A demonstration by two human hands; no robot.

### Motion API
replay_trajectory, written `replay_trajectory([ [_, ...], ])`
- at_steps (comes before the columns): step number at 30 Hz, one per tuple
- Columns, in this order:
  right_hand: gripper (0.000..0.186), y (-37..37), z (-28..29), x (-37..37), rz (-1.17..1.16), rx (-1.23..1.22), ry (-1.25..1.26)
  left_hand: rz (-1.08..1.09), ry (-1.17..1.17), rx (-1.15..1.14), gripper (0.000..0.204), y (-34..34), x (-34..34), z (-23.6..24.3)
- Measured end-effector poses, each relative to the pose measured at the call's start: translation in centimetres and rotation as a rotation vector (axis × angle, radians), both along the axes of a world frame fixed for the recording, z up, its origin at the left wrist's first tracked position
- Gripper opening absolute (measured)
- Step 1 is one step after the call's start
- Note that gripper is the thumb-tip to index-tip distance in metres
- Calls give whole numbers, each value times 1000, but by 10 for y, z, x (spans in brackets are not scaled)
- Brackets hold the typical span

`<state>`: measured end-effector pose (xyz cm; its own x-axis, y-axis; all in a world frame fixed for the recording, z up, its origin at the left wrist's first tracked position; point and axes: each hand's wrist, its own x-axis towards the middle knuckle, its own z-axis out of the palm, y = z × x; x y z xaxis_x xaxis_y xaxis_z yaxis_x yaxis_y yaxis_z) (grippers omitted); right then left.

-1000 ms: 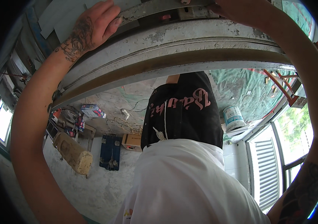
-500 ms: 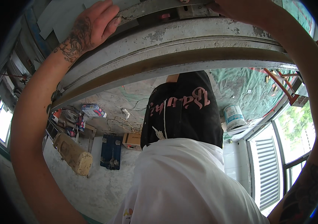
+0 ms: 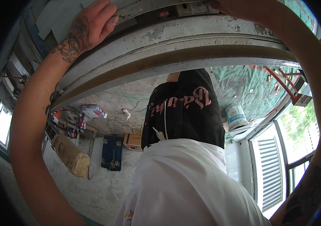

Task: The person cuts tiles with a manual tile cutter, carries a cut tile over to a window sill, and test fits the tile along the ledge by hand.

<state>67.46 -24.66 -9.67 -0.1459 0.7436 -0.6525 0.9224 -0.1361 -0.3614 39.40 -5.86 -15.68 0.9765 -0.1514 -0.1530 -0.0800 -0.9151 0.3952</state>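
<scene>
At the top of the head view, a long, worn grey strip runs between my hands. My left hand is closed round its left part, fingers curled over the edge. My right hand is closed at the strip's right part; the top of the picture cuts off most of its fingers. Under the strip is a dark gap with a small red thing in it, too small to make out. Nearer me, a weathered whitish beam with long ridges and a brown band crosses between my forearms.
Below lie a dark blue flat case, a cardboard box, a tan, rounded long object and loose cables. A white bucket stands by green sheeting. Windows are at right.
Both hands and the strip have shifted slightly upward in the picture. The beam and floor things moved a little with the view. Neither hand has let go.
</scene>
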Motion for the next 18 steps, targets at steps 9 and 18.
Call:
replay_trajectory([
  [9,19,-5,-13,0,-66,49,-23,4,-56,0,25,-1,0,-2],
  [18,33,-14,45,9,-51,346,-60,19,-77,-32,13,-3,2,-5],
])
